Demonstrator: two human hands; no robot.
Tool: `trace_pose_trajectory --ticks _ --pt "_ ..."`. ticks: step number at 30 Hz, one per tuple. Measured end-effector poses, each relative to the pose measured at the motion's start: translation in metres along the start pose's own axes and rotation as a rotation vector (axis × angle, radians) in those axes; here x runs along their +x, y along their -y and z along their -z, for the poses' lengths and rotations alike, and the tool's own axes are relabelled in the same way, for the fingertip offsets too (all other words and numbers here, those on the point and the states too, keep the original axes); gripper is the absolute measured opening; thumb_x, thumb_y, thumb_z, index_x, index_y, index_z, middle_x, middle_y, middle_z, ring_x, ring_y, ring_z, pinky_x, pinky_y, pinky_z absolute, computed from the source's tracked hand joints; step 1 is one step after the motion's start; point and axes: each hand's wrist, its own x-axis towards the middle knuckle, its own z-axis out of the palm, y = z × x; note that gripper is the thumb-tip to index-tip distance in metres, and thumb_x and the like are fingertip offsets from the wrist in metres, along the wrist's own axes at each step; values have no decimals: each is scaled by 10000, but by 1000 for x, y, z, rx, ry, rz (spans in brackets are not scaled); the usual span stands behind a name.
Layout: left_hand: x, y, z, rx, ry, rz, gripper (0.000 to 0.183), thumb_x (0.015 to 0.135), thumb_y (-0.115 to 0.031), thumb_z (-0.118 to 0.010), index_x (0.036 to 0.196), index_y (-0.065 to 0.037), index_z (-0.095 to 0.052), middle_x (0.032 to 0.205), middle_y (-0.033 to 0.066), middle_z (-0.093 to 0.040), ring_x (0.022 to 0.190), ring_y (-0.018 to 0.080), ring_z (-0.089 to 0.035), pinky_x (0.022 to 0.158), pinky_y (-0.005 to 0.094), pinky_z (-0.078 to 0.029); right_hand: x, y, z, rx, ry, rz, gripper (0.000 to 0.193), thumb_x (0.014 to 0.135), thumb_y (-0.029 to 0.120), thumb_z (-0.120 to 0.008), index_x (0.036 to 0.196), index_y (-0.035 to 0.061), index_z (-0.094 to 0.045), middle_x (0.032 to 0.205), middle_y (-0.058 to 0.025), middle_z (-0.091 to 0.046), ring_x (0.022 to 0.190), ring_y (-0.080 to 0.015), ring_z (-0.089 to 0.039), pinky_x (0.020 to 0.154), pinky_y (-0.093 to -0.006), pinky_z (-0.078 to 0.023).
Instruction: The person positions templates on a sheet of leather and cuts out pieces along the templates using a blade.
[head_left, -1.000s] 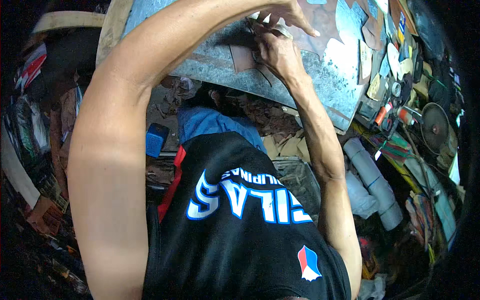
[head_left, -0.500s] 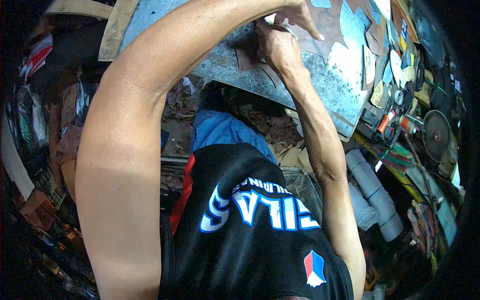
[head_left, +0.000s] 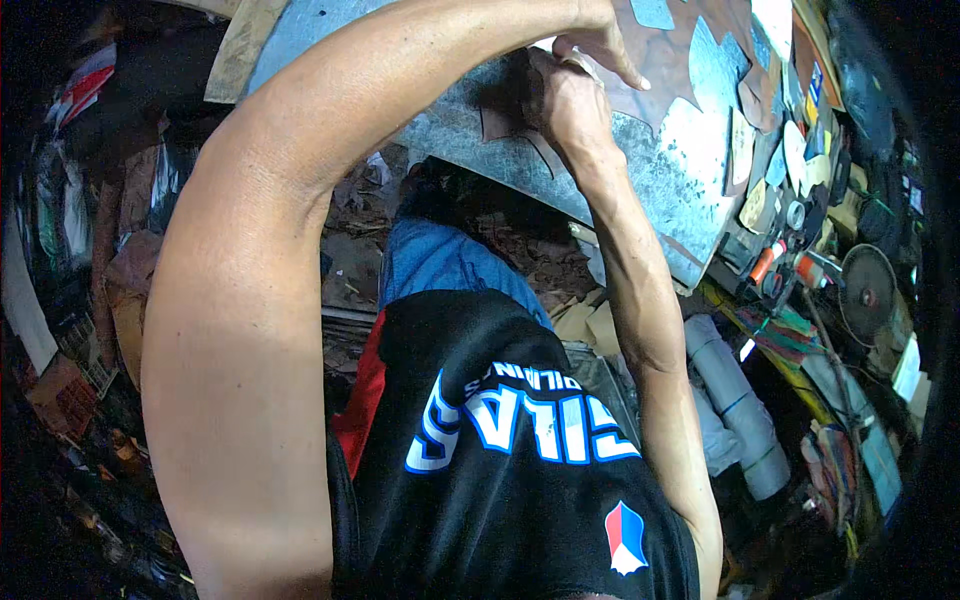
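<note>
At the top of the view my left hand [head_left: 608,45] reaches across a worn metal-topped table. Its fingers are spread, one stretched down toward a brown leather-like sheet [head_left: 650,50]. Just below it, my right hand [head_left: 570,98] is closed, its fingers curled away from view. A small pale piece [head_left: 546,44] shows between the hands; most of it is hidden, and what the right hand grips cannot be made out. An irregular edge of dark brown sheet [head_left: 500,122] sticks out left of the right hand.
The metal tabletop [head_left: 665,185] carries cut pieces and pale templates [head_left: 795,158] at its right. Beyond lie an orange-capped tool [head_left: 768,262], a round disc [head_left: 870,285] and a grey roll [head_left: 735,410]. Scraps litter the floor [head_left: 350,260]. A wooden board [head_left: 240,50] stands at the left.
The view has shifted slightly, so the table sits a little higher and to the right. Both hands keep almost the same pose beside each other.
</note>
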Motion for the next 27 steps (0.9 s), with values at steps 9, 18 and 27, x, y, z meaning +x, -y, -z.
trace_pose_trajectory --ticks 9,18,27 --pt "-7 -3 3 74 -89 11 728 860 -693 -491 1245 -86 -604 1303 206 -564 1188 312 -557 1005 448 -432 -5 -17 7 -25 190 -78 416 839 234 -661 1241 127 -636 1139 -227 -646 1025 -385 -639 856 -470 -520" --pt "-15 -3 7 141 -166 36 682 873 -682 -471 1207 -115 -651 1271 219 -591 1164 314 -579 998 431 -439 -12 -25 10 24 138 -39 372 849 198 -621 1217 166 -659 958 -217 -695 893 -390 -677 777 -476 -538" --pt "-12 -11 10 236 -231 44 647 886 -671 -451 1169 -144 -698 1239 232 -618 1141 316 -601 992 414 -446 -24 -24 29 23 143 -60 321 862 228 -581 1155 149 -685 894 -220 -695 835 -399 -677 744 -484 -537"
